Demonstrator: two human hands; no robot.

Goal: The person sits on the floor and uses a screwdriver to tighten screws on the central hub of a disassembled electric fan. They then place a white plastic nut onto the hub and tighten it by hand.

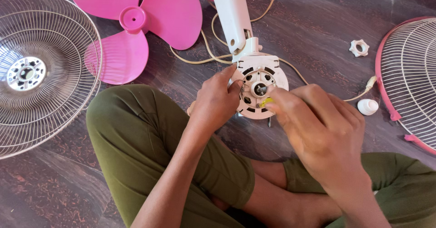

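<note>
Here the left hand (217, 101) is gripping the rim of the white fan motor housing (259, 88), which is lying on the floor, while the right hand (318, 128) is pinching a yellow-handled screwdriver (267, 102) at its face. Keeping the tool square and the housing steady seems wise.

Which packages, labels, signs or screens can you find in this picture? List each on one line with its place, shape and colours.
None: no package, label, sign or screen shows.
Only fan parts lie on the floor: the white motor housing under the left hand and right hand, the pink blade, a wire guard at left and a pink-rimmed guard at right.
</note>
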